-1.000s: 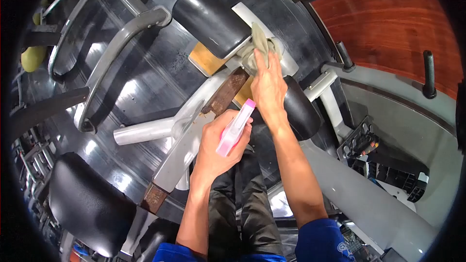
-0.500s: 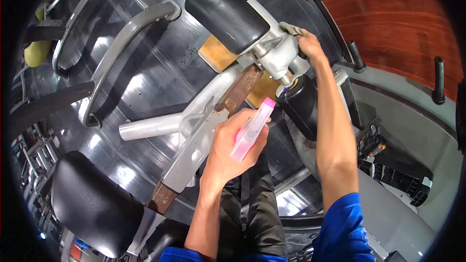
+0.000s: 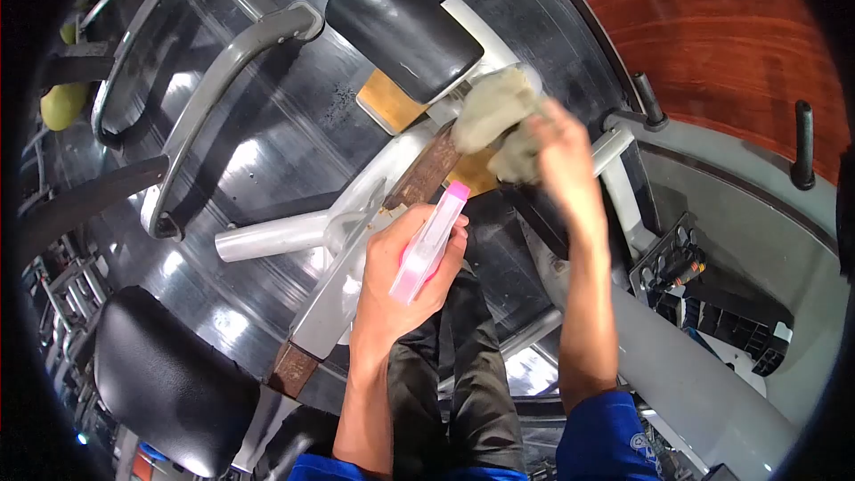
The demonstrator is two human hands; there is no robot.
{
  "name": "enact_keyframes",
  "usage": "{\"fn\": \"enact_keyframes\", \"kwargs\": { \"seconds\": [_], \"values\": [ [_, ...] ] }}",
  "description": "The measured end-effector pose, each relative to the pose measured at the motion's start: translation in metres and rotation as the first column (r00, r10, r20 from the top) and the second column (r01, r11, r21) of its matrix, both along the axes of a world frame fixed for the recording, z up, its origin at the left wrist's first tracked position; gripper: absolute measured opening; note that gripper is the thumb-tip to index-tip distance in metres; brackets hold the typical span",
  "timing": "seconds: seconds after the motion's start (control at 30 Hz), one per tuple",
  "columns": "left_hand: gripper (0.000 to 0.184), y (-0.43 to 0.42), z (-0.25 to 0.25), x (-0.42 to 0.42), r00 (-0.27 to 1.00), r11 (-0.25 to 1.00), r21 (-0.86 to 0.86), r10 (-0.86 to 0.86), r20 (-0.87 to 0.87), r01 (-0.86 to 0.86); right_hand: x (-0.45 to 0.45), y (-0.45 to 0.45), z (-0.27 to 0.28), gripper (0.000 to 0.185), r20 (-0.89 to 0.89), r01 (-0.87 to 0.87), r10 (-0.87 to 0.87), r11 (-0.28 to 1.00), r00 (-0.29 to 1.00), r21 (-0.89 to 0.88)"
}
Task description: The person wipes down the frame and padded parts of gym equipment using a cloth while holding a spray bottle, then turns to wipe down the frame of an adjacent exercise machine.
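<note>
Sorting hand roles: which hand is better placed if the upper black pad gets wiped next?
Probably the right: the right hand, though motion-blurred, has the cloth close to the pad. The left hand is wrapped around the sprayer, farther from it.

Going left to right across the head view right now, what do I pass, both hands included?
Yellow-green round object, black pad at lower left, left hand, pale cloth, right hand, rightmost black handle.
</note>
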State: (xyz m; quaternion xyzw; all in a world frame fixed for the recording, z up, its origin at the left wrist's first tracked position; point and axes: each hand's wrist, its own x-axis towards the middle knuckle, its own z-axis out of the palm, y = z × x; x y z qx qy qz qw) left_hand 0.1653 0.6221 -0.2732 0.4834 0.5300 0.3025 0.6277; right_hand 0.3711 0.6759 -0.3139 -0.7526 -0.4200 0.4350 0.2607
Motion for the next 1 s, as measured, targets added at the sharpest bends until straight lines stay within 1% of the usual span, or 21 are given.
{"fn": "enact_keyframes", "kwargs": {
  "seconds": [0.03,0.07,0.1,0.13,0.17,0.23,0.3,0.33,0.37,0.43,0.5,0.53,0.57,0.73,0.77,0.8,0.83,0.87,0.9,0.97,1.0],
  "values": [
    [0.016,0.0,0.0,0.0,1.0,1.0,0.007,0.0,0.007,0.0,0.013,0.01,-0.007,0.035,-0.024,0.107,-0.105,0.985,0.994,0.136],
    [0.016,0.0,0.0,0.0,1.0,1.0,0.004,0.0,0.009,0.0,0.032,0.023,-0.015,0.035,-0.023,0.172,-0.17,0.978,0.985,0.122],
    [0.016,0.0,0.0,0.0,1.0,1.0,0.0,-0.002,0.012,0.002,0.043,0.035,-0.027,0.035,0.064,0.211,-0.231,0.95,0.971,0.231],
    [0.016,0.0,0.0,0.001,1.0,1.0,-0.001,-0.003,0.016,0.003,0.054,0.048,-0.047,0.036,0.189,0.15,-0.237,0.911,0.953,0.384],
    [0.016,0.0,0.001,0.001,1.0,1.0,0.0,-0.007,0.024,0.007,0.061,0.059,-0.065,0.035,0.301,0.079,-0.228,0.897,0.926,0.436],
    [0.016,0.0,0.002,0.001,0.999,1.0,0.002,-0.011,0.038,0.011,0.056,0.071,-0.088,0.037,0.403,0.039,-0.132,0.972,0.906,0.232],
    [0.016,0.0,0.003,0.001,1.0,1.0,-0.021,-0.013,0.024,0.013,0.053,0.062,-0.118,0.043,0.539,-0.342,0.238,0.934,0.808,0.1],
    [0.016,0.0,0.002,0.001,1.0,0.999,-0.036,-0.013,0.017,0.014,0.032,0.054,-0.103,0.043,0.653,-0.33,0.196,0.94,0.732,0.087],
    [0.016,0.0,0.001,0.001,1.0,0.999,-0.049,-0.013,0.011,0.013,0.016,0.047,-0.087,0.043,0.651,-0.323,0.223,0.946,0.726,0.036],
    [0.016,-0.001,-0.002,0.001,1.0,0.997,-0.076,-0.015,0.001,0.015,-0.011,0.022,-0.07,0.044,0.689,-0.28,0.154,0.957,0.709,0.074],
    [0.016,-0.001,-0.004,0.002,1.0,0.998,-0.063,-0.019,-0.007,0.019,-0.029,-0.003,-0.061,0.046,0.667,-0.283,0.112,0.947,0.737,0.153],
    [0.016,-0.001,-0.004,0.002,1.0,0.998,-0.055,-0.02,-0.012,0.019,-0.033,-0.015,-0.058,0.055,0.653,-0.299,0.173,0.951,0.737,0.085],
    [0.016,-0.001,-0.004,0.001,1.0,0.997,-0.072,-0.021,-0.009,0.02,-0.039,-0.024,-0.056,0.056,0.63,-0.301,0.176,0.949,0.756,0.097],
    [0.016,-0.001,-0.003,-0.001,0.998,0.993,-0.102,-0.066,-0.015,0.064,-0.049,-0.064,-0.049,0.052,0.492,-0.449,0.35,0.889,0.797,0.095],
    [0.016,0.0,-0.003,-0.001,0.998,0.993,-0.101,-0.067,-0.019,0.065,-0.052,-0.075,-0.052,0.05,0.337,-0.457,0.411,0.887,0.847,0.066],
    [0.015,0.0,-0.002,-0.002,0.997,0.993,-0.1,-0.069,-0.024,0.066,-0.051,-0.083,-0.059,0.051,0.124,-0.434,0.429,0.901,0.895,0.013],
    [0.015,0.0,-0.001,-0.002,0.997,0.993,-0.098,-0.073,-0.028,0.07,-0.048,-0.093,-0.068,0.054,-0.094,-0.42,0.415,0.906,0.905,-0.044],
    [0.016,0.001,-0.002,-0.003,0.998,0.994,-0.09,-0.064,-0.016,0.062,-0.048,-0.101,-0.071,0.044,-0.174,-0.314,0.29,0.94,0.941,-0.131],
    [0.016,0.002,-0.002,-0.004,0.999,0.995,-0.082,-0.051,-0.009,0.05,-0.042,-0.105,-0.074,0.043,-0.172,-0.241,0.229,0.969,0.958,-0.054],
    [0.016,-0.001,-0.004,-0.008,0.999,0.996,-0.086,-0.034,-0.01,0.033,-0.035,-0.1,-0.052,0.042,-0.191,-0.082,0.097,0.993,0.977,0.084],
    [0.016,-0.001,-0.004,-0.007,0.999,0.995,-0.091,-0.035,-0.009,0.034,-0.03,-0.096,-0.04,0.041,-0.208,0.024,-0.001,0.994,0.978,0.111]
  ]
}}
